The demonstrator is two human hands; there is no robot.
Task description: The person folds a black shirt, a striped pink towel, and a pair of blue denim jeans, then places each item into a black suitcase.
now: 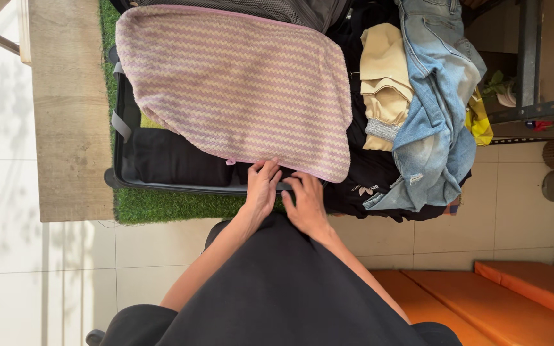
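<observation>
Both hands meet at the suitcase [161, 186] near rim; left hand [262, 189] and right hand [306, 202] pinch the towel [238, 83] hem, which spreads away beyond the fingers.

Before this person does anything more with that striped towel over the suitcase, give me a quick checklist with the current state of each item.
1. Both hands at the towel's near edge: ok. Left hand and right hand sit side by side at the hem of the pink and cream zigzag towel.
2. Firm grip on the hem: cannot tell, fingertips are partly hidden.
3. Towel lying flat: ok, spread smooth.
4. Towel inside the black suitcase: not ok, it overhangs the near rim.
5. Clothes pile kept apart: not ok, the towel's right edge lies on black clothing beside the blue jeans.
</observation>
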